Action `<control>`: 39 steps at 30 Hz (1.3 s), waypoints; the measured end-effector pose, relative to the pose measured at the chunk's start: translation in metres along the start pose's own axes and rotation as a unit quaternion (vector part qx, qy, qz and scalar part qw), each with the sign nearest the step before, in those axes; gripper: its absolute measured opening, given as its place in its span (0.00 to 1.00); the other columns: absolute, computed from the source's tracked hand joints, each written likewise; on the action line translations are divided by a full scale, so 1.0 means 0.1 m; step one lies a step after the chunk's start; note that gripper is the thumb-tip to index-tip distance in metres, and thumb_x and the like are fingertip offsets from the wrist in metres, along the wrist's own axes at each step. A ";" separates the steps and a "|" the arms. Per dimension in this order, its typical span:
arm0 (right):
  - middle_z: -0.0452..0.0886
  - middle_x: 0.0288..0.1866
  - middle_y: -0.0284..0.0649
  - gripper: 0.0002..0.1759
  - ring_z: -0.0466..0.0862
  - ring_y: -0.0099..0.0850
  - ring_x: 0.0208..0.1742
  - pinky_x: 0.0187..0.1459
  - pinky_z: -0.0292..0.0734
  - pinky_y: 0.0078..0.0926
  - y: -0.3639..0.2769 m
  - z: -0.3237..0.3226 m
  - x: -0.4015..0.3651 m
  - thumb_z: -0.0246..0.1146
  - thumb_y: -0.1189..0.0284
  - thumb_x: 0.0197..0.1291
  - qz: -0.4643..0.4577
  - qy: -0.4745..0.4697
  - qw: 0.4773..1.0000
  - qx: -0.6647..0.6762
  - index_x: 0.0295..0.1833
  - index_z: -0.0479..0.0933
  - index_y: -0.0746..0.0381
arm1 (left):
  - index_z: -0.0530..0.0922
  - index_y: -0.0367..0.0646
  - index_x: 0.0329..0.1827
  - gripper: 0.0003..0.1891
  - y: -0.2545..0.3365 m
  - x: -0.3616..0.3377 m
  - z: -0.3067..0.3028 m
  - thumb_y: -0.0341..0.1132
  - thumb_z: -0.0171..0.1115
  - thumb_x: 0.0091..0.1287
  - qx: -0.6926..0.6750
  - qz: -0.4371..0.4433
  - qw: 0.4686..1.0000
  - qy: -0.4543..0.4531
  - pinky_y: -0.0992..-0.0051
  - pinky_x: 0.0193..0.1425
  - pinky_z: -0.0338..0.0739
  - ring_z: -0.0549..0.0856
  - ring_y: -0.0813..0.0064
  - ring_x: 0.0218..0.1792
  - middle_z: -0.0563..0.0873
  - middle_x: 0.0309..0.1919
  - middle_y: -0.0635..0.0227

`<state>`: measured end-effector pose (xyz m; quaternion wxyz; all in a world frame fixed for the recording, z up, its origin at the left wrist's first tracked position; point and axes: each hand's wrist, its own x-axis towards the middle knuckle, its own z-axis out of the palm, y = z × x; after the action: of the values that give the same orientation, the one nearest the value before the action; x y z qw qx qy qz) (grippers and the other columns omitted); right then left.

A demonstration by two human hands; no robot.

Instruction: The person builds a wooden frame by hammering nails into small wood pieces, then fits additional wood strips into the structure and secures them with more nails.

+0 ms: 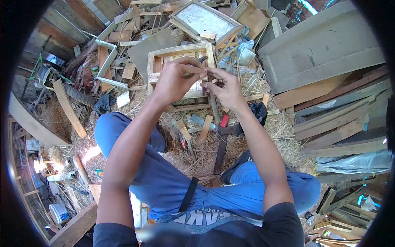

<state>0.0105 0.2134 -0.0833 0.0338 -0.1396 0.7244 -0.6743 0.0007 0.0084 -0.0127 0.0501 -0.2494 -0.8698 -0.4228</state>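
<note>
Presently, left hand (176,79): fingers pinched a small item (205,73), unclear.
Right hand (227,88): fingers met it; grip was indiscernible.
Wooden frame (177,51): lay below; fine work needed steadiness.

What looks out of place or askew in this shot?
Clutter, mainly: beyond the wooden frame, a white framed panel lies askew on jumbled scrap wood, and a dark hammer-like tool lies loose in the straw.
</note>
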 end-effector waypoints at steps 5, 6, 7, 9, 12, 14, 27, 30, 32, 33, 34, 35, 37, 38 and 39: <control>0.90 0.56 0.42 0.24 0.88 0.20 0.40 0.42 0.84 0.22 -0.09 -0.01 -0.02 0.72 0.80 0.67 0.031 -0.012 0.999 0.021 0.68 0.79 0.69 | 0.93 0.43 0.49 0.09 0.00 0.00 0.02 0.31 0.76 0.67 0.007 -0.010 1.000 0.012 0.66 0.55 0.84 0.91 0.65 0.48 0.92 0.47 0.60; 0.90 0.58 0.42 0.23 0.88 0.20 0.40 0.42 0.84 0.22 -0.10 0.00 -0.02 0.71 0.81 0.67 0.034 -0.009 0.999 0.038 0.67 0.79 0.69 | 0.93 0.43 0.49 0.09 0.01 0.00 0.03 0.31 0.76 0.67 0.007 -0.009 1.000 0.012 0.66 0.55 0.84 0.91 0.65 0.48 0.92 0.47 0.60; 0.90 0.58 0.42 0.23 0.88 0.20 0.40 0.42 0.84 0.22 -0.08 0.00 -0.02 0.71 0.81 0.67 0.034 -0.009 0.999 0.038 0.67 0.79 0.69 | 0.93 0.43 0.49 0.09 0.01 0.00 0.03 0.31 0.76 0.67 0.010 -0.007 1.000 0.016 0.66 0.55 0.84 0.91 0.64 0.48 0.92 0.47 0.60; 0.89 0.59 0.42 0.23 0.89 0.21 0.41 0.42 0.85 0.22 -0.04 0.01 -0.01 0.70 0.82 0.68 0.020 -0.006 0.999 0.031 0.67 0.79 0.70 | 0.93 0.43 0.49 0.09 0.01 -0.01 0.02 0.31 0.76 0.67 0.012 -0.006 1.000 0.020 0.66 0.54 0.84 0.92 0.64 0.48 0.92 0.47 0.60; 0.89 0.59 0.42 0.23 0.89 0.21 0.41 0.42 0.85 0.23 -0.03 0.00 -0.01 0.71 0.81 0.67 0.024 -0.010 0.999 0.026 0.67 0.79 0.70 | 0.93 0.43 0.48 0.09 0.00 0.00 0.02 0.31 0.76 0.67 0.016 0.000 1.000 0.017 0.66 0.54 0.84 0.92 0.63 0.48 0.92 0.47 0.59; 0.89 0.58 0.41 0.23 0.89 0.21 0.40 0.42 0.85 0.22 -0.02 0.00 -0.01 0.71 0.81 0.67 0.018 -0.009 0.999 0.027 0.67 0.80 0.70 | 0.93 0.43 0.48 0.09 -0.02 0.00 0.03 0.31 0.76 0.67 0.021 0.009 1.000 0.018 0.66 0.53 0.84 0.92 0.63 0.47 0.92 0.46 0.59; 0.89 0.49 0.37 0.23 0.86 0.20 0.37 0.41 0.83 0.23 -0.02 0.01 -0.02 0.73 0.79 0.66 0.006 0.002 1.000 0.008 0.66 0.80 0.68 | 0.92 0.40 0.47 0.09 -0.01 0.00 0.02 0.30 0.76 0.65 0.020 0.010 0.999 0.023 0.66 0.53 0.85 0.93 0.62 0.47 0.93 0.46 0.59; 0.88 0.47 0.38 0.25 0.86 0.20 0.37 0.41 0.83 0.23 0.01 -0.01 -0.01 0.75 0.75 0.66 -0.029 0.005 0.998 -0.058 0.67 0.80 0.67 | 0.92 0.40 0.47 0.09 -0.02 0.00 0.02 0.30 0.76 0.65 0.016 0.009 1.000 0.022 0.66 0.53 0.85 0.92 0.62 0.47 0.93 0.46 0.59; 0.87 0.47 0.38 0.26 0.86 0.20 0.37 0.41 0.83 0.23 0.02 -0.02 -0.02 0.75 0.75 0.66 -0.012 -0.002 0.999 -0.033 0.68 0.80 0.66 | 0.92 0.40 0.47 0.09 -0.04 0.00 0.03 0.30 0.76 0.66 0.018 0.023 0.999 0.028 0.66 0.52 0.85 0.92 0.62 0.46 0.93 0.46 0.59; 0.87 0.47 0.38 0.27 0.86 0.21 0.37 0.41 0.83 0.23 0.00 -0.02 -0.02 0.76 0.74 0.65 0.005 -0.008 1.000 -0.007 0.68 0.80 0.65 | 0.92 0.40 0.47 0.09 -0.04 0.00 0.03 0.30 0.76 0.66 0.018 0.023 0.999 0.028 0.66 0.52 0.85 0.92 0.62 0.46 0.93 0.46 0.59; 0.87 0.47 0.38 0.27 0.86 0.21 0.37 0.41 0.83 0.23 -0.01 -0.03 -0.04 0.76 0.74 0.65 0.005 -0.008 1.000 -0.007 0.68 0.80 0.65 | 0.92 0.40 0.47 0.09 -0.03 0.00 0.02 0.30 0.76 0.66 0.017 0.021 0.999 0.024 0.65 0.52 0.85 0.92 0.62 0.46 0.93 0.46 0.59; 0.86 0.47 0.37 0.25 0.86 0.20 0.37 0.41 0.83 0.23 -0.03 -0.04 -0.06 0.73 0.72 0.68 -0.005 -0.011 1.000 -0.002 0.69 0.80 0.65 | 0.92 0.40 0.47 0.08 -0.02 0.00 0.02 0.30 0.76 0.66 0.015 0.020 0.999 0.021 0.65 0.51 0.85 0.92 0.62 0.46 0.93 0.46 0.59; 0.86 0.47 0.36 0.24 0.85 0.19 0.37 0.40 0.83 0.22 -0.02 -0.07 -0.06 0.71 0.70 0.71 -0.015 -0.015 1.000 0.003 0.70 0.80 0.64 | 0.92 0.40 0.46 0.08 -0.03 0.00 0.02 0.30 0.76 0.66 0.015 0.024 0.999 0.024 0.65 0.51 0.85 0.92 0.62 0.45 0.93 0.46 0.59; 0.87 0.44 0.39 0.22 0.87 0.24 0.36 0.40 0.83 0.25 0.03 -0.08 -0.05 0.68 0.68 0.73 0.003 0.011 0.999 0.046 0.68 0.80 0.65 | 0.92 0.40 0.46 0.08 -0.04 0.00 0.03 0.30 0.76 0.66 0.016 0.028 0.999 0.027 0.65 0.51 0.85 0.92 0.62 0.45 0.93 0.46 0.59; 0.89 0.41 0.43 0.20 0.89 0.29 0.35 0.41 0.83 0.27 0.08 -0.09 -0.03 0.64 0.66 0.76 0.021 0.036 0.995 0.088 0.66 0.81 0.66 | 0.92 0.40 0.46 0.08 -0.03 0.00 0.03 0.30 0.76 0.66 0.016 0.028 0.999 0.027 0.65 0.51 0.85 0.92 0.62 0.45 0.93 0.46 0.59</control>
<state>0.0099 0.2235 -0.0909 0.0343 -0.0966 0.6660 -0.7389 -0.0005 0.0089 -0.0163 0.0894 -0.2610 -0.8674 -0.4142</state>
